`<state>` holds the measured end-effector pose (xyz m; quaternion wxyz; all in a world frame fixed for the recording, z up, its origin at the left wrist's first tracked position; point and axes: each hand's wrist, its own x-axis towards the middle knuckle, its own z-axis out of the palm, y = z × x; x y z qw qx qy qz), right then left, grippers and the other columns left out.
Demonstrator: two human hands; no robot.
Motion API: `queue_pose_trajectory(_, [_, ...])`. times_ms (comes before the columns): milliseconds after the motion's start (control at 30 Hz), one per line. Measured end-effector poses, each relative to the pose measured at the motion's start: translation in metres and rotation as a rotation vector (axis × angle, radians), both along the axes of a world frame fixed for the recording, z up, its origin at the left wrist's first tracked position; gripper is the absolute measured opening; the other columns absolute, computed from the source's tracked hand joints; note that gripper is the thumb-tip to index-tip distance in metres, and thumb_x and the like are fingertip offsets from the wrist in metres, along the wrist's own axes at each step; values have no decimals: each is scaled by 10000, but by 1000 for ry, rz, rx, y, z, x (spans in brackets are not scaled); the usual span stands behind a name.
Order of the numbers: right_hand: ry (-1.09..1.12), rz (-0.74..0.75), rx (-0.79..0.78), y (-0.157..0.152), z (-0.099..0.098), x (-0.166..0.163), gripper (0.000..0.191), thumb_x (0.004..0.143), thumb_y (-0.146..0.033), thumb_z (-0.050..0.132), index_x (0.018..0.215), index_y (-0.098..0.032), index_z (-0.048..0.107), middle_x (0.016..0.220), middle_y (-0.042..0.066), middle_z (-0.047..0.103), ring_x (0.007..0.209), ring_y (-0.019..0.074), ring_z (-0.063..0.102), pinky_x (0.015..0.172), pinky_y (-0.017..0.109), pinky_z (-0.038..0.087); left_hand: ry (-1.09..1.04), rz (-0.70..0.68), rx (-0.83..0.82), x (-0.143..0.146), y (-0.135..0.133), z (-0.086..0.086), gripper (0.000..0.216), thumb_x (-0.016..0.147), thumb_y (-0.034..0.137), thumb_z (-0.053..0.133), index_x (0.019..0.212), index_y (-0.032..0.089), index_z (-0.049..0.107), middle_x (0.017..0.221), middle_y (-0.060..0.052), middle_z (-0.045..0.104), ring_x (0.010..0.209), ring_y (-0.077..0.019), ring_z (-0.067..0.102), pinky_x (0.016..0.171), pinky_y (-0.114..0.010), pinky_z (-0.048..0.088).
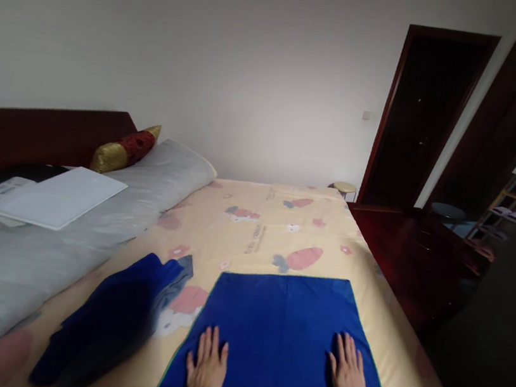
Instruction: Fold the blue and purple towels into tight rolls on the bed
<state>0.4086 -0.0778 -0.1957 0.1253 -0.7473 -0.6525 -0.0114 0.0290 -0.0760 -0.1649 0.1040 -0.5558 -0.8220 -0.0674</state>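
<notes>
A blue cloth [279,331] lies spread flat on the cream patterned bedsheet [272,227], near the bed's front edge. My left hand [206,369] rests flat on the cloth's near left part, fingers stretched out. My right hand [348,371] lies flat on its near right part, fingers also extended. Neither hand holds anything. To the left of the cloth sits a crumpled heap of dark blue and grey fabric [118,318].
A long grey bolster [90,227] runs along the bed's left side, with a white flat board [58,196] and a gold and red cushion [124,149] by the dark headboard. Dark wooden furniture [417,254] and a doorway [422,120] stand to the right.
</notes>
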Motion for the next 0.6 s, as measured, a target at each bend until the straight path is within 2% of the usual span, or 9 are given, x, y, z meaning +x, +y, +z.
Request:
queue_pose_trajectory(100, [111, 215, -27, 18, 20, -54, 593, 975, -489, 211, 1473, -183, 309, 1552, 56, 210, 1438, 217, 178, 1167, 432, 178, -13, -279, 12, 50, 18, 7, 534, 943, 290, 210, 1466, 196, 260, 1534, -66, 299, 1419, -201, 278, 1148, -462, 251])
queue_pose_trajectory(200, [197, 388, -73, 32, 30, -110, 526, 972, -322, 236, 1486, -211, 261, 1554, 21, 185, 1436, 181, 177, 1174, 389, 176, -62, -479, -55, 100, 31, 5, 552, 913, 200, 250, 1464, 236, 238, 1539, -24, 274, 1424, -193, 261, 1150, -439, 279])
queue_pose_trajectory(267, [231, 466, -94, 41, 30, -132, 539, 952, -278, 273, 1487, -220, 249, 1552, 15, 183, 1435, 181, 177, 1175, 384, 179, -90, -589, -126, 117, 37, 1, 563, 907, 194, 274, 1465, 249, 219, 1539, -18, 262, 1419, -195, 272, 1148, -438, 297])
queue_pose_trajectory(300, [242, 498, -102, 46, 28, -135, 539, 951, -292, 288, 1485, -230, 255, 1550, 13, 188, 1435, 189, 180, 1174, 392, 183, -99, -646, -159, 117, 40, -1, 557, 916, 217, 281, 1466, 262, 205, 1539, -15, 257, 1415, -195, 280, 1145, -438, 303])
queue_pose_trajectory(367, [242, 519, -109, 56, 22, -119, 524, 963, -365, 292, 1475, -255, 291, 1546, 12, 211, 1431, 204, 198, 1169, 415, 195, -105, -712, -199, 97, 46, -4, 535, 942, 299, 285, 1467, 307, 184, 1541, 0, 244, 1410, -190, 290, 1139, -443, 312])
queue_pose_trajectory(400, [228, 487, -105, 60, 18, -102, 524, 965, -410, 289, 1466, -258, 318, 1543, 18, 229, 1428, 212, 211, 1165, 428, 199, -94, -695, -206, 78, 48, -4, 525, 949, 336, 280, 1465, 328, 189, 1543, 8, 238, 1411, -188, 287, 1139, -448, 309])
queue_pose_trajectory(433, [206, 423, -94, 64, 12, -79, 537, 962, -454, 285, 1458, -256, 341, 1540, 27, 246, 1425, 221, 222, 1163, 442, 199, -71, -633, -206, 54, 50, -3, 516, 951, 358, 274, 1461, 341, 206, 1543, 13, 236, 1413, -189, 280, 1140, -457, 300])
queue_pose_trajectory(533, [105, 66, -32, 65, -7, 4, 653, 934, -543, 263, 1448, -155, 371, 1533, 98, 272, 1427, 259, 215, 1158, 481, 187, 54, -234, -200, -27, 50, 0, 518, 935, 349, 280, 1448, 281, 304, 1542, -26, 246, 1424, -204, 249, 1154, -471, 240])
queue_pose_trajectory(600, [67, -7, -5, 62, -19, 50, 714, 921, -592, 192, 1459, -150, 349, 1535, 90, 277, 1426, 254, 218, 1159, 489, 179, 107, -95, -204, -71, 46, 0, 543, 923, 393, 316, 1446, 247, 330, 1537, -48, 276, 1425, -210, 249, 1159, -460, 221])
